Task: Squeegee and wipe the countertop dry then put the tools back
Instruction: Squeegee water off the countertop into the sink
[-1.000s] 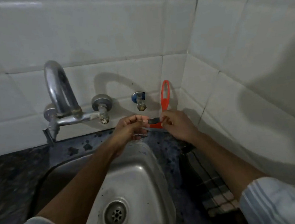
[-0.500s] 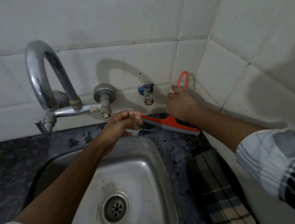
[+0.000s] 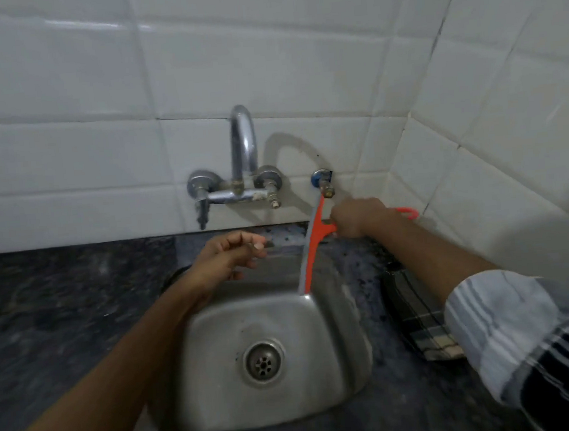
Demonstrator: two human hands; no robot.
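Note:
My right hand [image 3: 359, 216] grips the handle of a red squeegee [image 3: 314, 243] at the back right of the dark stone countertop [image 3: 60, 303]. Its blade runs from the small blue wall valve [image 3: 322, 179] down to the sink's back right rim, and the handle's loop sticks out past my wrist toward the corner. My left hand [image 3: 232, 259] hovers over the sink's back rim with fingers loosely curled and nothing in it. A checked cloth [image 3: 419, 320] lies folded on the counter to the right of the sink, partly under my right forearm.
A steel sink [image 3: 221, 375] with a round drain is set in the counter below my hands. A chrome wall tap [image 3: 243, 170] with two knobs rises behind it. White tiled walls meet in a corner at the right.
My left hand has let go of the blade's end. My right hand has swung the squeegee so its blade runs front to back beside the sink. The view has pulled back.

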